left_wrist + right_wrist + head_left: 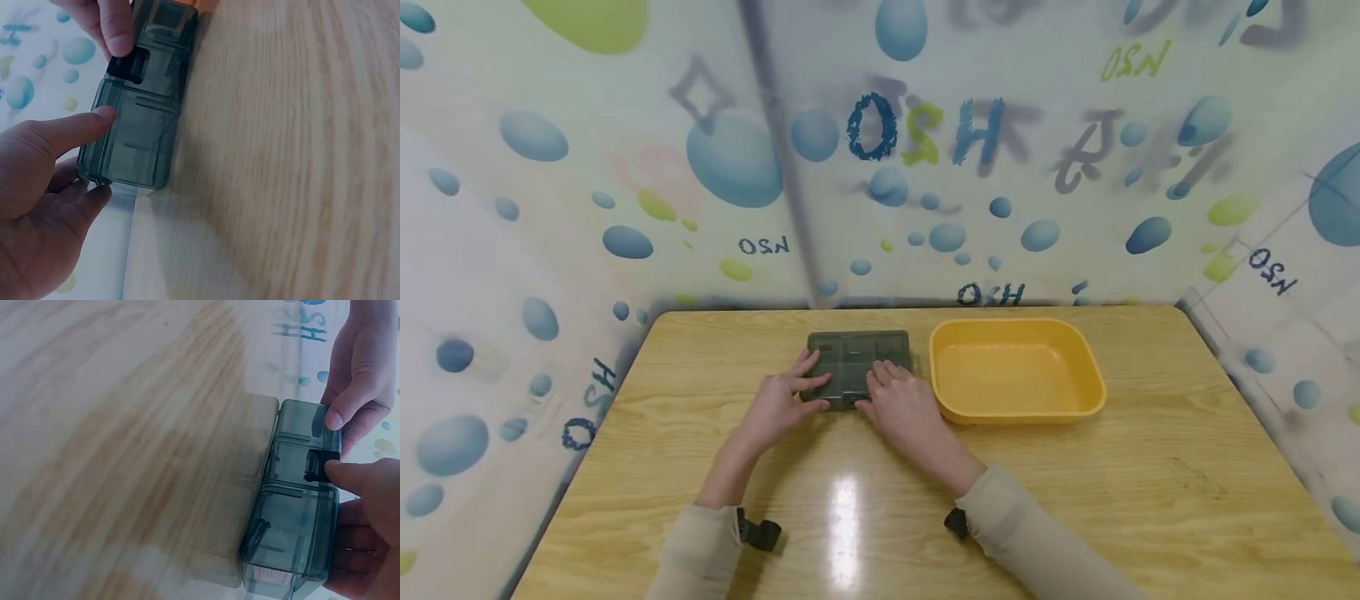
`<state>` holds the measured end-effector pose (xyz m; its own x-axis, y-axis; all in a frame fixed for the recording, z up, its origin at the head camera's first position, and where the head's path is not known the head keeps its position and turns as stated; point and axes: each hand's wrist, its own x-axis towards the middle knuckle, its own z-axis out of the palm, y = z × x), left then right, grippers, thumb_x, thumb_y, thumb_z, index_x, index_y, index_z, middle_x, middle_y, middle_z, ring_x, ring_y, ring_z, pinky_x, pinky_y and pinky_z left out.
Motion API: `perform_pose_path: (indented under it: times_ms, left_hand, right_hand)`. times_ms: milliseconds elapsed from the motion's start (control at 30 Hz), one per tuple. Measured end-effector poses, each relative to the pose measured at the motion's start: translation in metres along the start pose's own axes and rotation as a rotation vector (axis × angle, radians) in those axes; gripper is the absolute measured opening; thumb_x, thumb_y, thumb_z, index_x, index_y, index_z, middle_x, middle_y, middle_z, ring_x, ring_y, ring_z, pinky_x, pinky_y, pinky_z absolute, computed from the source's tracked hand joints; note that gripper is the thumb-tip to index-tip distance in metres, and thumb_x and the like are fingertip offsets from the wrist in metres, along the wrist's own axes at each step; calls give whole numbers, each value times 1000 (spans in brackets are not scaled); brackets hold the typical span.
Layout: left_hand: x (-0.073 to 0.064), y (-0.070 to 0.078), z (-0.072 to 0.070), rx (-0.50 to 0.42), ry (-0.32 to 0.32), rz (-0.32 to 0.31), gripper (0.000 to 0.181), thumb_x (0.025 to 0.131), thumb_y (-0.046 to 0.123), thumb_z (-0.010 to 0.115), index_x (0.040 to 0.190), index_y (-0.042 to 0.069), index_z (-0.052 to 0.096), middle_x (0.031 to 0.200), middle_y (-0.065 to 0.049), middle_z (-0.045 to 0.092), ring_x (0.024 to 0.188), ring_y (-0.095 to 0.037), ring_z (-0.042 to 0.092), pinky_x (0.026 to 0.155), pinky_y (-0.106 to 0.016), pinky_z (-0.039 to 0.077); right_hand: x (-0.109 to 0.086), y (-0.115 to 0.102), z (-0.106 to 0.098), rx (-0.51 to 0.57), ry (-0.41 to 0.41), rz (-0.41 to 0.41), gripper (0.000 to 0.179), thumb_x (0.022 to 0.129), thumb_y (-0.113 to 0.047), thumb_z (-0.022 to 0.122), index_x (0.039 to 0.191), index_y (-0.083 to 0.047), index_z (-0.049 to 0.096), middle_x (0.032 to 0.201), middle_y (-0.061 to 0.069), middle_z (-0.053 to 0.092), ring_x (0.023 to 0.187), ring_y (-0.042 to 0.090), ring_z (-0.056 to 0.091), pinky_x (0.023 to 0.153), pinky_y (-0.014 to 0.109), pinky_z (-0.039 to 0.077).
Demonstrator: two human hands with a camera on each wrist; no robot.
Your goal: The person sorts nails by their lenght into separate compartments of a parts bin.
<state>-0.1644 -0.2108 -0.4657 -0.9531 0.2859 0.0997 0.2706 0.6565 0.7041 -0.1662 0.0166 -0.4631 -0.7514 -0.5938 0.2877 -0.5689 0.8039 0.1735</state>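
Note:
A dark green, see-through compartment box (853,354) lies with its lid down on the wooden table. My left hand (778,408) grips its left end, the thumb (100,119) on the front side and the other fingers spread around that end. On the right part of the lid rest the fingers of my right hand (906,408), while its thumb (340,472) presses at the black latch (317,465) on the front. Through the clear wall, a small dark item (256,540) shows in a right-hand compartment.
Just right of the box stands a yellow plastic basin (1015,379), close to my right hand. The wooden table (880,467) ends at a wall (835,225) patterned with blue and green drops. Patterned walls also rise at both sides.

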Motion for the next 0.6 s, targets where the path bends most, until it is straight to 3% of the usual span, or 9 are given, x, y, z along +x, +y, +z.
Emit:
perform_pose_path:
  times_ms: [333,467,600]
  left_hand:
    - [1,0,0,7,11,10,47,82,3,85,125,-5,69,155,-20,40,148,-39,29,110,-50,41]
    - [0,5,-4,28,-27,-4,46,85,6,84,126,-5,68,155,-21,40,148,-39,28,108,-51,44]
    - [2,15,-11,79,-93,-23,42,93,16,78,127,-6,68,155,-25,39,149,-41,26,113,-59,37]
  right_hand:
    - [1,-1,2,-12,23,23,46,98,-52,65,118,-13,78,121,4,73,111,17,69,85,29,60]
    - [1,-3,0,-12,18,27,46,97,-53,66,117,-13,78,120,5,73,109,17,70,82,29,61]
    - [1,-2,-5,6,-12,11,45,99,-50,65,117,-11,78,121,6,73,112,18,69,87,30,60]
